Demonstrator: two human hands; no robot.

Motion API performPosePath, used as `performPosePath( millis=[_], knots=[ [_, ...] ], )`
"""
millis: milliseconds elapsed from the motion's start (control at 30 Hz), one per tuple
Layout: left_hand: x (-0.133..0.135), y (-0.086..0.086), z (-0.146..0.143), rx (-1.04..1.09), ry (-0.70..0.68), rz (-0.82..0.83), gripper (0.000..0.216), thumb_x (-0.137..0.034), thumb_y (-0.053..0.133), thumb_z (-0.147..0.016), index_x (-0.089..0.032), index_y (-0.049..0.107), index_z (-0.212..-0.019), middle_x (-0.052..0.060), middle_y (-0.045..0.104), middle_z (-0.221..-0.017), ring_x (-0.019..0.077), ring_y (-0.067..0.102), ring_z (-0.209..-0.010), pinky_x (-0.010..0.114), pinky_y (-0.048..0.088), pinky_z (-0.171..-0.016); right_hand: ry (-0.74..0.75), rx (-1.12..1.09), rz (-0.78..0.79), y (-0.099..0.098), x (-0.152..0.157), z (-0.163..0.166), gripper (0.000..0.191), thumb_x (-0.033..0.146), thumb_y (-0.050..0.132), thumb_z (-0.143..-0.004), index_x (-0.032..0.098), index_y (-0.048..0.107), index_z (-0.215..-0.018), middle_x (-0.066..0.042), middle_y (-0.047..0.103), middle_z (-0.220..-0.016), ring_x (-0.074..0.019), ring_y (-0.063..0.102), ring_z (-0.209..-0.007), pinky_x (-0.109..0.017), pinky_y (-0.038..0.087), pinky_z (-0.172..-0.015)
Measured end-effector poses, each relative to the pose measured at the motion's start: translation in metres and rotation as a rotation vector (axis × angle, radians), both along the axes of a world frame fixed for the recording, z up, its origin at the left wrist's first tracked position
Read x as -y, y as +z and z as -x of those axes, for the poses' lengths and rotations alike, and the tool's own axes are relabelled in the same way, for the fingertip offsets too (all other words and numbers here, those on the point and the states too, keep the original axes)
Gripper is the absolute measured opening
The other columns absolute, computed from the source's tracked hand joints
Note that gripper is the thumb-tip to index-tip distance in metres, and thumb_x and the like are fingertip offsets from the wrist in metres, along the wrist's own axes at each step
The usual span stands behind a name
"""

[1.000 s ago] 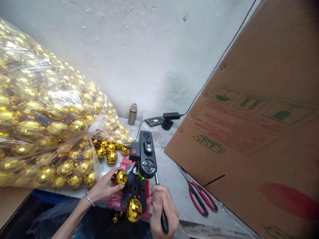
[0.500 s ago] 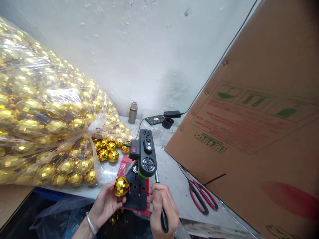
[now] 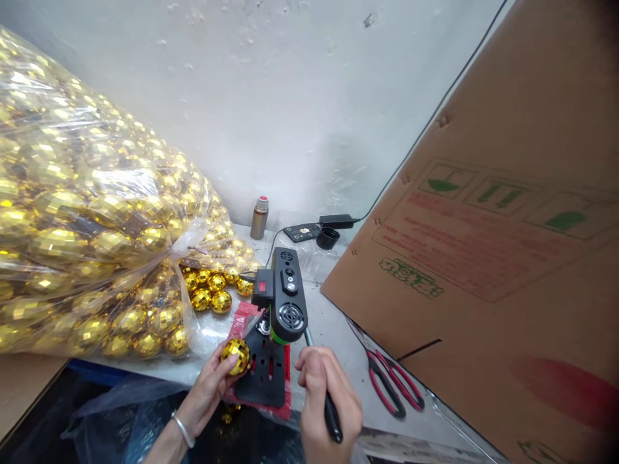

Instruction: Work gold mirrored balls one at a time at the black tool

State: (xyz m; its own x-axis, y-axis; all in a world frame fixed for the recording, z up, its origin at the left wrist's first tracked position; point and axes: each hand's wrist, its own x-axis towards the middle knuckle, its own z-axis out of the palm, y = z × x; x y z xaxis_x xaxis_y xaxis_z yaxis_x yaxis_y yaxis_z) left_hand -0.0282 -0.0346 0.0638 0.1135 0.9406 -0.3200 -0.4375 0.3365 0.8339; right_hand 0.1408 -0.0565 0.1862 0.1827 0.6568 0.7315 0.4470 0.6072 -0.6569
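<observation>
My left hand (image 3: pixel 211 385) holds a shiny gold mirrored ball (image 3: pixel 235 356) at the left edge of a small bench machine, the thumb lying across the ball's front. The machine has a black upper housing (image 3: pixel 289 296) with round vents and a slotted black base plate (image 3: pixel 264 377). My right hand (image 3: pixel 327 403) is wrapped round the black grip of a lever (image 3: pixel 332 417), whose metal rod runs up to the machine. Several loose gold balls (image 3: pixel 213 293) lie behind the ball in my left hand.
A huge clear bag of gold balls (image 3: pixel 97 212) fills the left. On the right leans a big cardboard box (image 3: pixel 483 225), with red-handled pliers (image 3: pixel 394 383) before it. A metal flask (image 3: pixel 260 218), black cap (image 3: pixel 327 238) and power adapter (image 3: pixel 337 221) stand near the wall.
My left thumb has come over the front of the ball, which sits slightly higher. My right hand has shifted a little to the right with the lever grip.
</observation>
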Motion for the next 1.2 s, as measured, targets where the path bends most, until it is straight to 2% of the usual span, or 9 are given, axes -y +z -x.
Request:
performPosePath(
  millis=[133, 267, 400, 667, 767, 967, 1100, 1200],
  knots=[
    [-0.008, -0.014, -0.014, -0.254, 0.053, -0.148, 0.076, -0.064, 0.082, -0.069, -0.019, 0.062, -0.127, 0.011, 0.074, -0.122, 0.0323, 0.067, -0.118, 0.046, 0.051, -0.106, 0.019, 0.019, 0.031, 0.010, -0.002, -0.002, 0.028, 0.008, 0.044, -0.101, 0.021, 0.051, -0.077, 0.004, 0.050, -0.068, -0.0084, 0.052, -0.062, -0.020, 0.043, -0.059],
    [-0.012, -0.029, -0.024, -0.587, 0.027, -0.311, 0.066, -0.056, 0.079, -0.075, -0.020, 0.063, -0.128, 0.014, 0.072, -0.126, 0.0358, 0.066, -0.121, 0.054, 0.048, -0.109, 0.022, 0.031, 0.034, 0.009, 0.000, -0.003, 0.025, 0.009, 0.044, -0.101, 0.021, 0.053, -0.080, 0.003, 0.052, -0.070, -0.0084, 0.053, -0.062, -0.020, 0.043, -0.058],
    [-0.012, -0.031, -0.026, -0.819, -0.008, -0.458, 0.060, -0.048, 0.077, -0.078, -0.020, 0.063, -0.129, 0.018, 0.069, -0.132, 0.0398, 0.062, -0.127, 0.061, 0.047, -0.111, 0.025, 0.048, 0.044, 0.005, 0.003, -0.003, 0.025, 0.008, 0.044, -0.101, 0.021, 0.052, -0.082, 0.003, 0.053, -0.071, -0.0085, 0.053, -0.062, -0.020, 0.042, -0.057],
    [0.000, -0.039, -0.023, -0.920, -0.047, -0.592, 0.052, -0.035, 0.073, -0.085, -0.020, 0.057, -0.132, 0.018, 0.071, -0.127, 0.0361, 0.069, -0.117, 0.055, 0.057, -0.101, -0.008, -0.044, 0.082, 0.004, 0.007, 0.005, 0.025, 0.011, 0.043, -0.103, 0.022, 0.051, -0.082, 0.002, 0.051, -0.072, -0.0100, 0.049, -0.063, -0.022, 0.042, -0.060],
    [0.002, -0.033, -0.023, -0.924, -0.083, -0.658, 0.051, -0.030, 0.072, -0.085, -0.019, 0.056, -0.132, 0.018, 0.071, -0.128, 0.0356, 0.069, -0.118, 0.054, 0.057, -0.101, -0.006, -0.055, 0.101, 0.004, 0.009, 0.007, 0.025, 0.013, 0.042, -0.104, 0.022, 0.051, -0.082, 0.003, 0.050, -0.073, -0.0094, 0.048, -0.064, -0.021, 0.041, -0.061],
    [-0.014, -0.016, -0.032, -1.007, -0.144, -0.655, 0.045, -0.031, 0.074, -0.081, -0.018, 0.061, -0.122, 0.014, 0.072, -0.113, 0.0355, 0.068, -0.106, 0.054, 0.056, -0.094, -0.005, -0.053, 0.085, 0.004, 0.009, 0.007, 0.024, 0.012, 0.042, -0.104, 0.022, 0.050, -0.084, 0.003, 0.050, -0.075, -0.0081, 0.048, -0.064, -0.020, 0.041, -0.062],
    [-0.024, -0.020, -0.038, -1.086, -0.174, -0.690, 0.044, -0.033, 0.074, -0.078, -0.019, 0.061, -0.118, 0.012, 0.069, -0.107, 0.0350, 0.065, -0.103, 0.057, 0.052, -0.095, -0.008, -0.060, 0.070, 0.000, 0.009, 0.008, 0.025, 0.011, 0.041, -0.103, 0.022, 0.051, -0.083, 0.003, 0.051, -0.076, -0.0081, 0.051, -0.066, -0.020, 0.042, -0.063],
    [-0.026, -0.025, -0.039, -1.103, -0.184, -0.711, 0.045, -0.031, 0.074, -0.077, -0.020, 0.061, -0.118, 0.010, 0.068, -0.108, 0.0338, 0.064, -0.103, 0.055, 0.050, -0.096, -0.024, -0.067, 0.053, -0.010, 0.009, 0.009, 0.028, 0.009, 0.040, -0.103, 0.021, 0.051, -0.080, 0.003, 0.052, -0.076, -0.0083, 0.052, -0.066, -0.021, 0.041, -0.063]
  ],
)
